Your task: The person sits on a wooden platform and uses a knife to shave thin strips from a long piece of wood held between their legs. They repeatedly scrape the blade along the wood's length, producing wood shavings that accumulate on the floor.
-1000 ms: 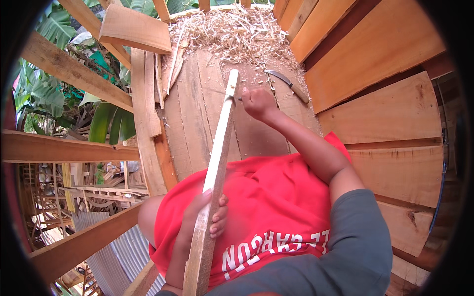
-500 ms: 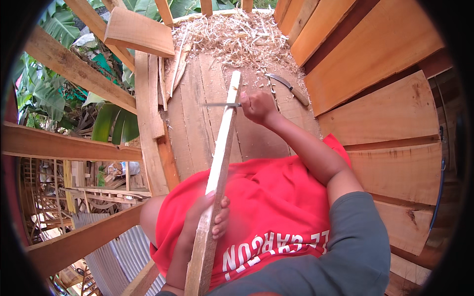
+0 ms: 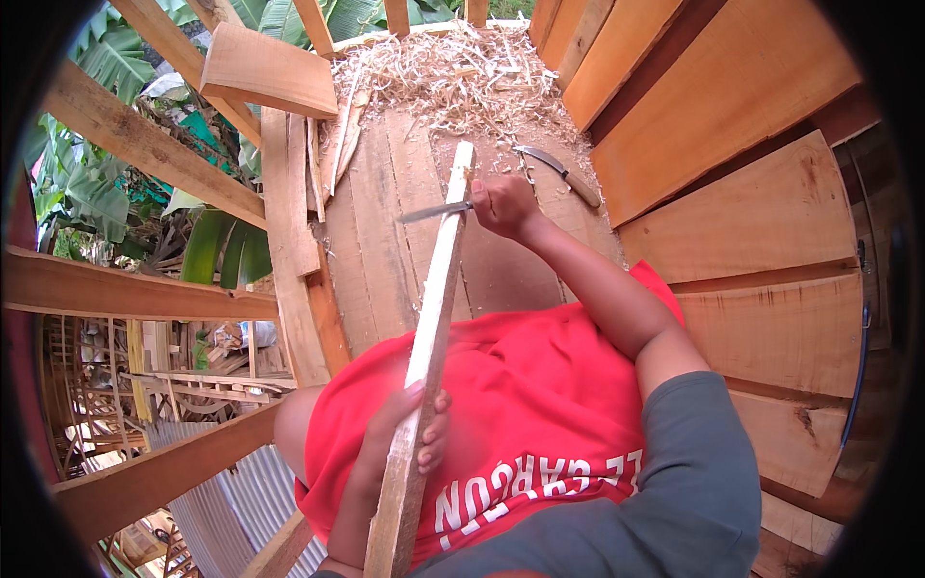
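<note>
A long, squared strip of wood [image 3: 431, 332] slants up from my lap, its far end over the floorboards. My left hand [image 3: 409, 429] is wrapped around its lower part, with the fingers curled on the right side. Near the far end, my right hand [image 3: 505, 206] is closed around a knife [image 3: 436, 211]; the fist hides the handle. The blade lies across the strip and points left. A small curl of wood shows on the strip just beyond the blade. Red cloth [image 3: 540, 385] covers my lap under the strip.
A curved knife with a wooden handle [image 3: 584, 188] lies on the plank floor [image 3: 371, 241] to the right. Wood shavings [image 3: 453, 72] are heaped at the far end. A wood block [image 3: 270, 67] and boards [image 3: 289, 212] stand left; plank walls [image 3: 742, 212] rise right.
The knife blade has tilted, its tip now lower and nearer to me. My right hand and the strip have shifted only slightly; my left hand keeps its hold.
</note>
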`<state>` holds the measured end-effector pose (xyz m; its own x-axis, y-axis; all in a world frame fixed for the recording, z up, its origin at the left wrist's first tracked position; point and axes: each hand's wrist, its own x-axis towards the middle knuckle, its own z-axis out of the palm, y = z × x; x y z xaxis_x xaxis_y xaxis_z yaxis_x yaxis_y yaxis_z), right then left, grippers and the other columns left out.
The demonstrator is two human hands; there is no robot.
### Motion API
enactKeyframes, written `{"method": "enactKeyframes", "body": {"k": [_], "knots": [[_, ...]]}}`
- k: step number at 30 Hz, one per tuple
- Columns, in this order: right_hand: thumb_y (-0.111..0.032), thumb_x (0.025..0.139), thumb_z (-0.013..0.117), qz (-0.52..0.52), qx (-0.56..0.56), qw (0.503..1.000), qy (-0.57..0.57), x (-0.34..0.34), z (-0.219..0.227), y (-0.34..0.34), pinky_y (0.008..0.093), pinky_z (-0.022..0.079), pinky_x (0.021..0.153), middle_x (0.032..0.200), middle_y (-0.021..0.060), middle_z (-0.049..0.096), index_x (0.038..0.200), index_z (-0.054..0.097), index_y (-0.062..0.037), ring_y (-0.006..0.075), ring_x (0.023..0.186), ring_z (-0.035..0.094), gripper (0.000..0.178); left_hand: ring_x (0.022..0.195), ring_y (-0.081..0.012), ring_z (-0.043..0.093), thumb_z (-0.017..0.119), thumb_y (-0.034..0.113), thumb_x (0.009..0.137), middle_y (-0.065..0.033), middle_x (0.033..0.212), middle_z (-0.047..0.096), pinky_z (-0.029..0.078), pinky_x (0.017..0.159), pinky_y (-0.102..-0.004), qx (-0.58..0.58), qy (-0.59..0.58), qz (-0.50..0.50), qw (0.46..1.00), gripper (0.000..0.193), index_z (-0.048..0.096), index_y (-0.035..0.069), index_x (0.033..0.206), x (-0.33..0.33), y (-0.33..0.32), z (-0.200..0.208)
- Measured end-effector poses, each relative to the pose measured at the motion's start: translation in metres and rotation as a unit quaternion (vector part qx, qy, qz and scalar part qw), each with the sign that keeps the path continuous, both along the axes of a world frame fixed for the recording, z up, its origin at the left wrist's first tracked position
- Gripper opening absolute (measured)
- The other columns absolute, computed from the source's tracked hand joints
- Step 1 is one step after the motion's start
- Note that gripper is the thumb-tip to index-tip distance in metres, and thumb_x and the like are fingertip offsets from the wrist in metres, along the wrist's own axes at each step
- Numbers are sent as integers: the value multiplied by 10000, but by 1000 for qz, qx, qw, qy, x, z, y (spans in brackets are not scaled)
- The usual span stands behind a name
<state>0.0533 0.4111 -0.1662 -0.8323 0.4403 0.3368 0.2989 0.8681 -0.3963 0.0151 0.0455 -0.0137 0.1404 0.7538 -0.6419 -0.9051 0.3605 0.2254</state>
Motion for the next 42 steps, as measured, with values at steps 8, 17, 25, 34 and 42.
{"method": "enactKeyframes", "body": {"k": [8, 17, 25, 34, 42], "knots": [[-352, 1003, 373, -121, -30, 992, 8, -1, 6, 10, 540, 537, 615, 623, 249, 628, 631, 668, -7, 444, 613, 649, 587, 444, -107, 461, 474, 413, 1023, -4, 651, 457, 404, 407, -236, 12, 8, -2, 1000, 352, 483, 61, 1009, -2, 2, 2], [-353, 1010, 351, -188, -90, 978, 11, -2, -3, 34, 553, 524, 695, 677, 276, 640, 659, 663, 20, 475, 684, 650, 600, 446, -104, 460, 494, 416, 1012, 0, 639, 453, 401, 407, -234, -4, 11, -5, 1000, 357, 486, 59, 1002, 4, 1, 7], [-392, 1025, 295, -165, -108, 979, -55, -6, 14, 20, 552, 524, 746, 698, 286, 640, 679, 664, 34, 478, 717, 656, 661, 444, -110, 465, 490, 416, 1013, -9, 644, 458, 397, 402, -233, -5, 24, 9, 1000, 363, 486, 53, 998, -1, 3, 8], [-350, 1010, 353, -102, -152, 983, -25, -5, 17, -6, 547, 534, 735, 747, 297, 650, 689, 665, 27, 483, 746, 655, 585, 463, -124, 480, 503, 440, 984, -17, 668, 446, 416, 400, -243, 86, -168, 72, 979, 391, 449, 54, 1015, -5, -6, -9], [-352, 981, 364, -167, -156, 971, -74, -21, 27, -12, 551, 535, 740, 672, 280, 638, 662, 675, 12, 485, 692, 654, 575, 513, -152, 525, 528, 449, 970, -44, 707, 482, 467, 439, -272, 125, -259, 96, 953, 417, 433, 46, 1018, -2, -10, -24]]}}
